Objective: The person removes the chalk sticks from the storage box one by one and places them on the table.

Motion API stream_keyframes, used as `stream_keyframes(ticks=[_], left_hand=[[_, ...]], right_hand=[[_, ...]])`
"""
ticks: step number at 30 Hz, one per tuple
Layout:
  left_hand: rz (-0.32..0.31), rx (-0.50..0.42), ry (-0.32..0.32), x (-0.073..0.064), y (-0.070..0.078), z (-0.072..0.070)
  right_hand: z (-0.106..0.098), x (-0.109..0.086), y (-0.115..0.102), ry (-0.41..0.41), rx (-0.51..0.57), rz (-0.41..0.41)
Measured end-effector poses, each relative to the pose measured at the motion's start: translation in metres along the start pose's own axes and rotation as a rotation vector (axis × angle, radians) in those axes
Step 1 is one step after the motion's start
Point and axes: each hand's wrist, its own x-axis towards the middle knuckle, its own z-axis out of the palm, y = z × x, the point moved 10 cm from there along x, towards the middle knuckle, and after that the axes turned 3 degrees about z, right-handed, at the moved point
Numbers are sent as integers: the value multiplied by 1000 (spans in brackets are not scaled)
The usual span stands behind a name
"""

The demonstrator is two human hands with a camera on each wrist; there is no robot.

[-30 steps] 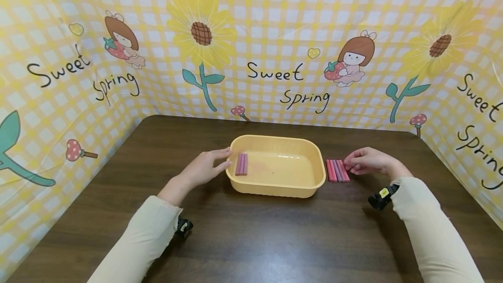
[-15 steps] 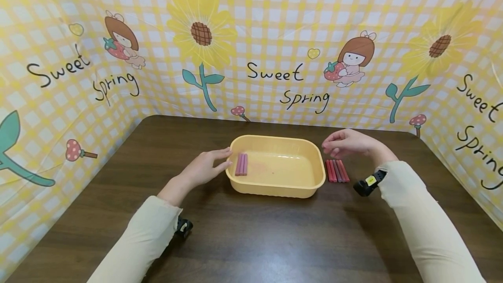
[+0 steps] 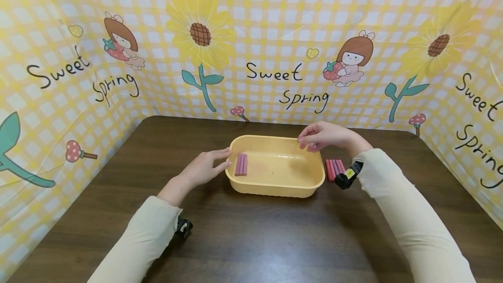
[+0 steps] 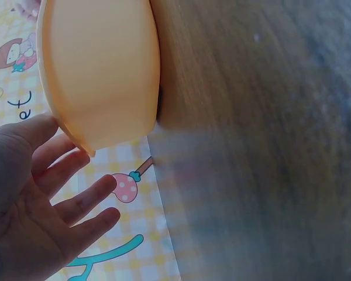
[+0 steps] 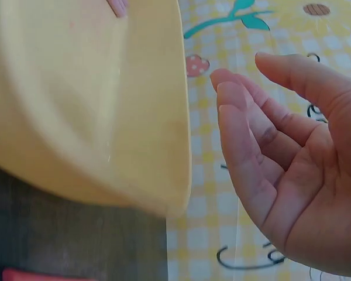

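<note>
A yellow plastic basin (image 3: 275, 190) stands on the table, with a few purple sticks (image 3: 241, 164) lying side by side inside its left end. My left hand (image 3: 202, 168) touches the basin's left rim with extended fingers. Over the far right rim is my right hand (image 3: 324, 136), its fingers loosely bent. The right wrist view shows nothing between the thumb and fingers of that hand (image 5: 281, 152). On the table just right of the basin lies a row of several pink and purple sticks (image 3: 333, 168), partly covered by the right wrist camera.
The dark wooden table (image 3: 243, 239) extends in front of the basin. A yellow checked cloth (image 3: 271, 34) with printed flowers and figures hangs behind the table and along both sides. A black wrist camera (image 3: 346, 179) hangs below the right sleeve.
My right hand has moved left and away from me, from beside the row of sticks to over the basin's far right rim. The left hand and basin stay put.
</note>
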Motion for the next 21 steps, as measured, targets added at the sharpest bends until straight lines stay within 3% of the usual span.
stream_keyframes(ticks=[8,21], left_hand=[[-7,-6,-8,-1,3,-1],[-4,-6,-5,-1,4,-2]], right_hand=[[14,15,-25,-31,-65,-24],[46,45,-50,-90,-65,-40]])
